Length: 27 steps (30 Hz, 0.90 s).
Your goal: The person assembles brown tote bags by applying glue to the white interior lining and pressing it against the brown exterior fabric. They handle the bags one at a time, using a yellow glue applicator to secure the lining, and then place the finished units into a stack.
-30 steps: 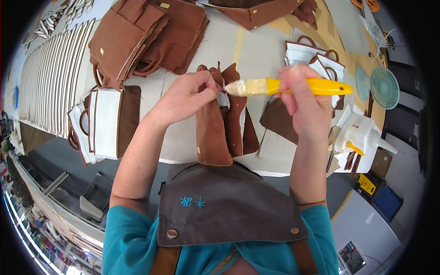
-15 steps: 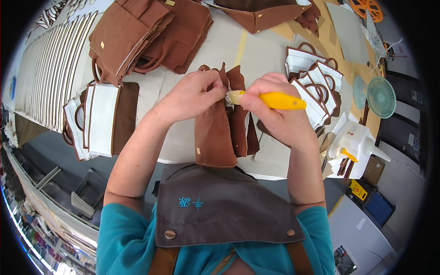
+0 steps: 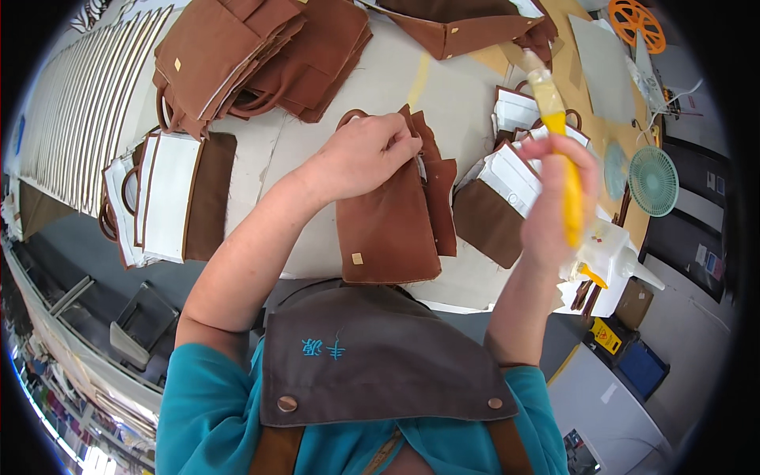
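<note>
My left hand [image 3: 366,157] is closed on the upper edge of a brown leather bag piece [image 3: 388,229], which lies near the table's front edge. Its loose flaps [image 3: 438,190] spread to the right of my fingers, and a brown loop handle [image 3: 351,117] sticks out behind them. A little white shows at the pinched edge. My right hand [image 3: 558,198], smeared by motion, grips a yellow-handled brush [image 3: 571,198] away to the right of the piece. The brush's pale bristle end points up, clear of the leather.
Stacked brown bag pieces [image 3: 317,63] lie at the far left, above white-and-brown panels [image 3: 170,198]. More handled panels [image 3: 507,186] sit under and beside my right hand. A white container [image 3: 613,241] and a small yellow brush [image 3: 592,275] stand at right, near a green round basket [image 3: 654,180].
My right hand has lifted the brush off the leather piece and swung right, its bristles turning upward. My left hand still grips the piece, whose front panel now lies more over the flaps.
</note>
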Motion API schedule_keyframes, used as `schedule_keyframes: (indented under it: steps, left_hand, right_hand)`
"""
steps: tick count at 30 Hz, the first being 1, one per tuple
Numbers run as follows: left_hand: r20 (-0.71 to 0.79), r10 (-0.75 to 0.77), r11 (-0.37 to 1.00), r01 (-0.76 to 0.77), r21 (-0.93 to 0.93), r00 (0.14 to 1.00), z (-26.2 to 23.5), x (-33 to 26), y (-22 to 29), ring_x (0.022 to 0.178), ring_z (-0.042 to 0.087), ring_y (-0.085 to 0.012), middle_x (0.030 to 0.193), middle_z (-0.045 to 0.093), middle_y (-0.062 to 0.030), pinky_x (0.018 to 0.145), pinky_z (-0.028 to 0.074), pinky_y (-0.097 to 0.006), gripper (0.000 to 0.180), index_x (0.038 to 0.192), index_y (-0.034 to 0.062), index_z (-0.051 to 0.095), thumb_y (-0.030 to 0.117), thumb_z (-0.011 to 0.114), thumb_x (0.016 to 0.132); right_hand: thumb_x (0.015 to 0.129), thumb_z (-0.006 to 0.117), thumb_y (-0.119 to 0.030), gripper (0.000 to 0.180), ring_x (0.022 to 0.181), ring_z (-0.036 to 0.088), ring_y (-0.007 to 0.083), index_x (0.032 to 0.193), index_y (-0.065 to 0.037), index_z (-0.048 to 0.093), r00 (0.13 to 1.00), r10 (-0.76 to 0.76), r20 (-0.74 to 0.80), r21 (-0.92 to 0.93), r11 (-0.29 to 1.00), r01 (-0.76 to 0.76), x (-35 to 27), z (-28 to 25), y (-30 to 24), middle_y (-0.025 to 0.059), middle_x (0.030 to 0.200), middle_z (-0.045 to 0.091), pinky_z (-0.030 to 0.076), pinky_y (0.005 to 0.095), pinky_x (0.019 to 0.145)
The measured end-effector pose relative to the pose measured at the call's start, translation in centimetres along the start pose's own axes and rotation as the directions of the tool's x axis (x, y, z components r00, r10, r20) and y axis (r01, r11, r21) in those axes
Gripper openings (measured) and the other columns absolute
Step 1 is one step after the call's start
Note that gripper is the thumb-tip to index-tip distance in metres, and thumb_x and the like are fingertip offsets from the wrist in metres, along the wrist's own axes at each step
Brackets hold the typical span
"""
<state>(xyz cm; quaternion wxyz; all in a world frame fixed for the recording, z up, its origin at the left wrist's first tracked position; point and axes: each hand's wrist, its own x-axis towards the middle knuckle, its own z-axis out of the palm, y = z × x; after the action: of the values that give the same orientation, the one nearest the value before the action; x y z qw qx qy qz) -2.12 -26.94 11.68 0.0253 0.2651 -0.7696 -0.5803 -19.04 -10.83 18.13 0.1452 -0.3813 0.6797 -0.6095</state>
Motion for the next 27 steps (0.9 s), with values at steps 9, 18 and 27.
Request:
schedule_keyframes:
  steps: [9, 18, 27]
  left_hand:
    - [0.053, 0.142, 0.913, -0.110, -0.393, 0.988, 1.6, -0.7, -2.7, 0.105, 0.058, -0.0143, 0.104, 0.059, -0.0015, 0.094, 0.047, -0.030, 0.027, 0.114, 0.0066, 0.057, 0.000, 0.065, 0.090]
    - [-0.046, 0.375, 0.927, -0.372, 0.055, 0.926, 2.3, 0.8, -4.6, 0.093, 0.056, -0.0183, 0.088, 0.063, -0.0010, 0.088, 0.044, -0.034, 0.026, 0.103, 0.0090, 0.060, 0.008, 0.077, 0.083]
    - [-0.162, 0.212, 0.972, -0.191, 0.139, 0.964, -1.1, -3.7, -0.3, 0.082, 0.056, -0.0119, 0.082, 0.059, -0.0007, 0.077, 0.045, -0.026, 0.021, 0.100, 0.0039, 0.061, 0.003, 0.073, 0.083]
  right_hand:
    - [0.073, 0.090, -0.023, 0.081, 0.118, 0.056, 0.0221, 0.135, -0.010, 0.039, 0.894, 0.404, 0.194, 0.149, 0.888, -0.434, -7.0, 2.3, 4.3, 0.0109, 0.139, 0.049, 0.046, 0.0379, 0.101]
    - [0.075, 0.083, -0.005, 0.072, 0.120, 0.053, 0.0182, 0.133, -0.008, 0.040, 0.920, 0.303, 0.248, -0.072, 0.953, -0.294, -7.1, 3.8, 3.5, 0.0103, 0.141, 0.049, 0.045, 0.0338, 0.101]
    - [0.077, 0.070, 0.011, 0.069, 0.129, 0.048, 0.0195, 0.134, -0.007, 0.035, 0.948, 0.116, 0.297, 0.240, 0.952, -0.192, -7.6, 6.0, 2.4, 0.0145, 0.146, 0.045, 0.041, 0.0335, 0.107]
